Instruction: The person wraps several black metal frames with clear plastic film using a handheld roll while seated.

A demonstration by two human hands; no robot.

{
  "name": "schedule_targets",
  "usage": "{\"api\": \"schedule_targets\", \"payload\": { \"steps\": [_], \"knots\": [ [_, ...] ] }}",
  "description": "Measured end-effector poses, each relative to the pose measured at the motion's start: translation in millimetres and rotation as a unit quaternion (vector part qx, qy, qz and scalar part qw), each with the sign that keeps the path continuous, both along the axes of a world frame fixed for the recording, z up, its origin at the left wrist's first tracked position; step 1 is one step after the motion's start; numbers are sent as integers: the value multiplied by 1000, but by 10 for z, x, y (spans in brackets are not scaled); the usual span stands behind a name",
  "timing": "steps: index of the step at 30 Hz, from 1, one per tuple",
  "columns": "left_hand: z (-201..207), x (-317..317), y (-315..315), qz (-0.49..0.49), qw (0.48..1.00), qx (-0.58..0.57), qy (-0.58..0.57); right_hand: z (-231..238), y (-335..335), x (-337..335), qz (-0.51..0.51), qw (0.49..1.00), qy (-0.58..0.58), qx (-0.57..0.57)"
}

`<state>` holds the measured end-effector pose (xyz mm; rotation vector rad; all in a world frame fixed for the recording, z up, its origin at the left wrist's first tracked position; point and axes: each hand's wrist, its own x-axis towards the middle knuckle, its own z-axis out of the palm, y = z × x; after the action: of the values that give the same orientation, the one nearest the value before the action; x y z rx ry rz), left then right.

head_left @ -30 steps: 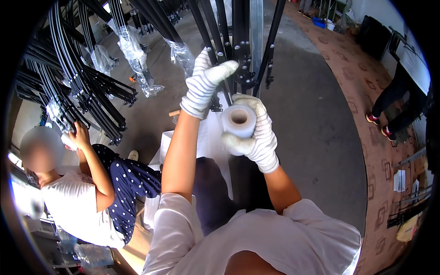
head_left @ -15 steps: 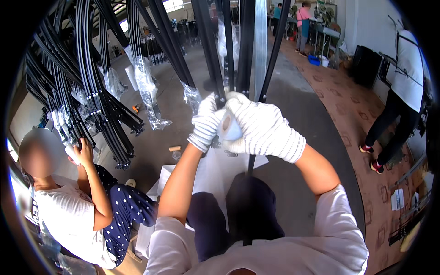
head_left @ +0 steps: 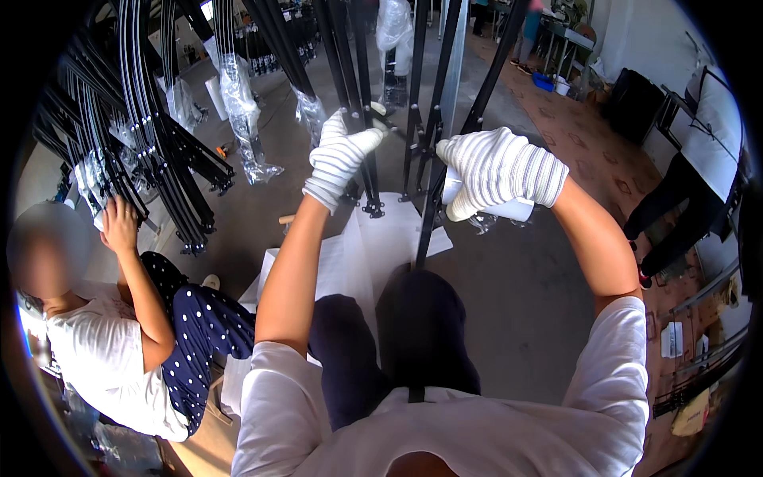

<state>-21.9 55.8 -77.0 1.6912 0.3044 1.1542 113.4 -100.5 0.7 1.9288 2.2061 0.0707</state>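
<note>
My left hand (head_left: 342,163), in a striped white knit glove, is closed around some upright black metal bars (head_left: 370,179), thumb in front and fingers partly hidden behind. In my gloved right hand (head_left: 505,167) is a roll of plastic film (head_left: 517,209), its ends showing below and left of the fingers. That hand is beside another group of black bars (head_left: 430,211), and a gap separates the two groups. White sheeting (head_left: 381,246) lies under the bars' lower ends, before my knees.
At left a seated person (head_left: 119,350) handles the ends of hanging black bars (head_left: 163,163). Bundles wrapped in clear plastic (head_left: 242,111) hang behind. Another person (head_left: 699,143) stands at right near a black bin-like object (head_left: 633,111). A small tan roll (head_left: 286,219) is on the floor.
My hands have moved apart from being together at the bars, the right going right with the film roll. The bars now stand spread in separate groups. The view has shifted slightly.
</note>
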Motion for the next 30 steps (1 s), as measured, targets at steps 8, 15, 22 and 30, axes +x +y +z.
{"api": "schedule_targets", "payload": {
  "steps": [8,15,22,30],
  "knots": [
    [-217,-38,-106,-119,993,-14,-18,-505,286,139,71,806,587,28],
    [-309,-132,-124,-218,969,-37,-115,-1023,401,-41,144,515,842,73],
    [-518,-60,-307,-271,920,-138,-246,-1471,422,-268,91,444,826,336],
    [-948,-101,-150,-273,953,-108,-71,-1879,457,-396,23,307,889,339]
  ]
}}
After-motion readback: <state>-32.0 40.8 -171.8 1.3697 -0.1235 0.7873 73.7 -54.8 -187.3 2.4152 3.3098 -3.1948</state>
